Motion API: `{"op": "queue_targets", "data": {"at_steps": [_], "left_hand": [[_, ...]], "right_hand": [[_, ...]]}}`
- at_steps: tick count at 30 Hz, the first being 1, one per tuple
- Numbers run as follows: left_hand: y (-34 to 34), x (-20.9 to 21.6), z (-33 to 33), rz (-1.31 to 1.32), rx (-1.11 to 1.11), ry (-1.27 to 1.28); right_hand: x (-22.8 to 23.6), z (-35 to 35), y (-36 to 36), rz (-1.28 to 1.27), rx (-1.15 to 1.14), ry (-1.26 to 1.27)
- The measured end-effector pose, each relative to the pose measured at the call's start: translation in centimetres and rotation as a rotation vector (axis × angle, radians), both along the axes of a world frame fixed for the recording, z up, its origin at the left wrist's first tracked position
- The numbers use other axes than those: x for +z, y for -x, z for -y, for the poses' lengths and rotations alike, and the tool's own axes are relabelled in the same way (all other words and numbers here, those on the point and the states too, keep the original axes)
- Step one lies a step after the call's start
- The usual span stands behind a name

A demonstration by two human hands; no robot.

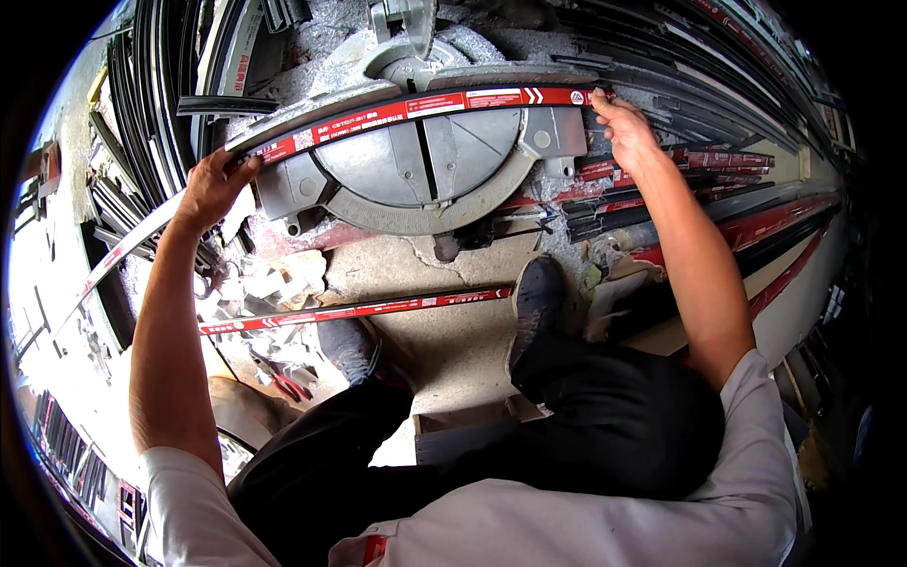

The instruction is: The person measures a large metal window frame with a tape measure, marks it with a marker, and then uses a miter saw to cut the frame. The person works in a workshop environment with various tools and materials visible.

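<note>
A long dark metal profile strip [439, 102] with red printed film lies across the round table of a miter saw [378, 170], along its fence. My left hand [212, 185] has its fingers closed round the strip's left part, which runs on past the hand to the lower left. At the right end, my right hand [624, 130] pinches the strip between thumb and fingers. Beyond the strip, the saw blade [419, 28] stands above the fence at the top centre. The saw's table slot shows dark under the strip.
Another red-filmed strip [359, 310] lies near my shoes. Red-handled pliers [287, 386] rest among offcuts at lower left. Stacked dark profiles [142, 104] fill the far left, and more bars [680, 66] lie at far right. Metal shavings [331, 47] cover the area around the saw.
</note>
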State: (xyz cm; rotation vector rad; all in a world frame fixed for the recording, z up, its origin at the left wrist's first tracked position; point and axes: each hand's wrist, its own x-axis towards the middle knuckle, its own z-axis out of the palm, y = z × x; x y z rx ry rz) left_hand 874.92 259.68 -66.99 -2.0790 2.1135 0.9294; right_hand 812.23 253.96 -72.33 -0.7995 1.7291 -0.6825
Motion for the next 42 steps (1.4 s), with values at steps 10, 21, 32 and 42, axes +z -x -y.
{"op": "queue_targets", "data": {"at_steps": [10,21,32,42], "left_hand": [[0.6,0.5,-0.2,-0.056,-0.009,0.043],[0.4,-0.2,-0.5,-0.128,0.008,0.095],[0.1,0.0,-0.2,-0.073,0.012,0.002],[0.6,0.6,-0.1,-0.053,-0.004,0.011]], "right_hand": [[0.1,-0.1,0.3,0.027,-0.008,-0.012],[0.5,0.0,-0.4,0.128,-0.088,0.010],[0.0,0.1,-0.2,0.135,-0.067,0.011],[-0.1,0.0,-0.1,0.116,-0.055,0.022]]}}
